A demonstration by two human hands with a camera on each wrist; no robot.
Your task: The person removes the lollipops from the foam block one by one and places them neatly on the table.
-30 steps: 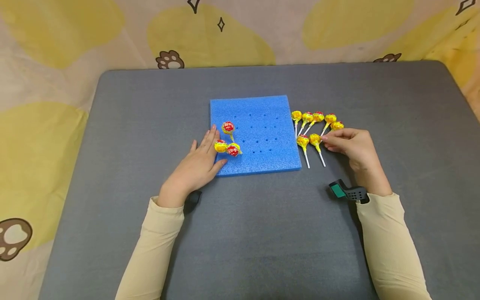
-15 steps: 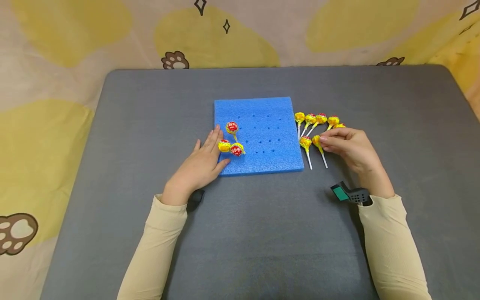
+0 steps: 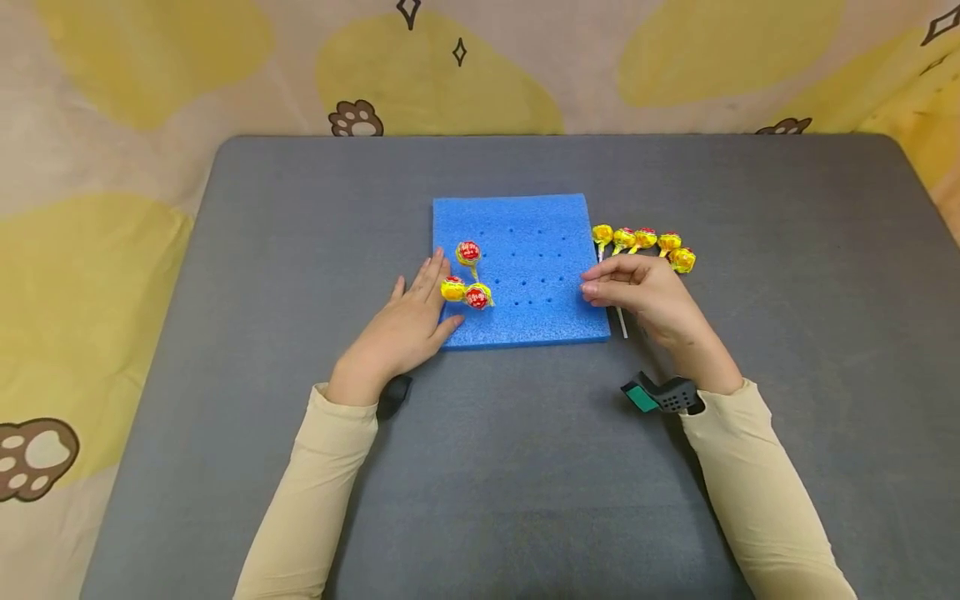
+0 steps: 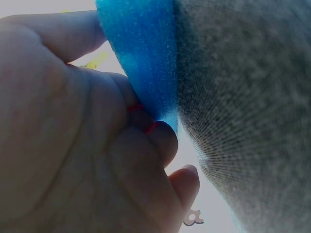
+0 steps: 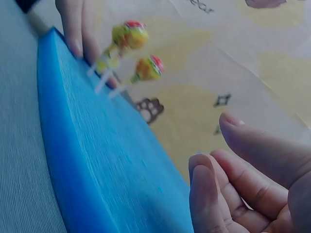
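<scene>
In the head view, a blue foam block (image 3: 540, 321) with rows of small holes lies flat. Three wrapped lollipops (image 3: 468, 252) stand on sticks in its left part. My left hand (image 3: 397, 329) rests along the block's left edge, fingers straight, thumb on its top. Over the right edge hovers my right hand (image 3: 652, 300). Thumb and fingers are apart in the right wrist view, with no lollipop seen between them. Below this hand a white lollipop stick (image 3: 622, 323) shows; its candy is hidden.
Several loose lollipops (image 3: 602, 234) lie in a row beyond my right hand, beside the block. Everything sits on a grey table (image 3: 510, 467). A patterned cloth (image 3: 585, 67) hangs behind its far edge.
My right hand has moved left from the lollipop at its fingertips to above the block's right edge, covering the two nearer loose lollipops' places. The left hand stays on the block.
</scene>
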